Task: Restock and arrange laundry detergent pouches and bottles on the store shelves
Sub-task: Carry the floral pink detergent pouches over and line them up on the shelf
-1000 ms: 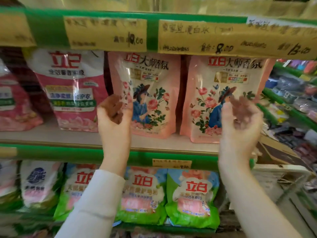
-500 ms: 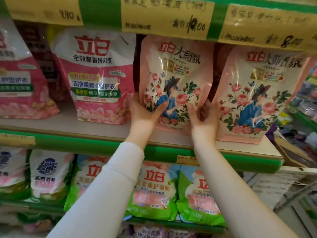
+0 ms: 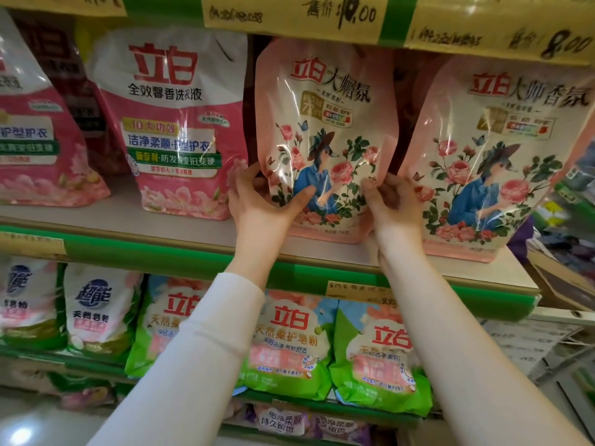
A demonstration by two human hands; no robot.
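The rose detergent pouch (image 3: 325, 130) stands tall on the middle shelf (image 3: 96, 217), its long side going up, and the left hand (image 3: 260, 206) grips its bottom left corner while the right hand (image 3: 394, 204) grips its bottom right, both just as near.

Centre pouch (image 3: 325, 130): pale pink, cream panel, pink roses, green leaves, blue-dressed figure, red logo.
Right pouch (image 3: 495, 149): same print.
Left-centre pouch (image 3: 174, 123): white top, pink base, red logo, green band.
Shelf edge (image 3: 161, 255): green.
Price strips (image 3: 289, 11): yellow.
Lower pouches (image 3: 289, 342): green, white, pink.
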